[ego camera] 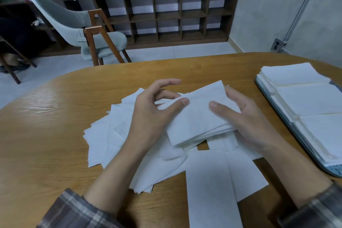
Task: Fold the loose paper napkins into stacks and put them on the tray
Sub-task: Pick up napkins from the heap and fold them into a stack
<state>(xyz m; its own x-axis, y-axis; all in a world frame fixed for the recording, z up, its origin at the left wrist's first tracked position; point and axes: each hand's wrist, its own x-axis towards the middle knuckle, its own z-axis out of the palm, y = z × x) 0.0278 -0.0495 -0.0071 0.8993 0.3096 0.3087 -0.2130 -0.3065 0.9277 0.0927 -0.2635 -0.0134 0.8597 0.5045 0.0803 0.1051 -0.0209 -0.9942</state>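
A folded stack of white paper napkins (199,116) is lifted a little above the table between both hands. My left hand (153,111) pinches its left end, thumb on top. My right hand (244,116) grips its right side, thumb on top and fingers underneath. Below and around the stack, loose white napkins (114,140) lie spread in a messy pile, with two long sheets (212,187) reaching towards me. At the right stands a grey-blue tray (288,127) holding several neat stacks of folded napkins (307,102).
The wooden table (46,135) has a rounded far edge. Beyond it stand a grey padded chair (88,33) with wooden legs, a dark cubby shelf (166,15) with plants on top, and a grey wall at the right.
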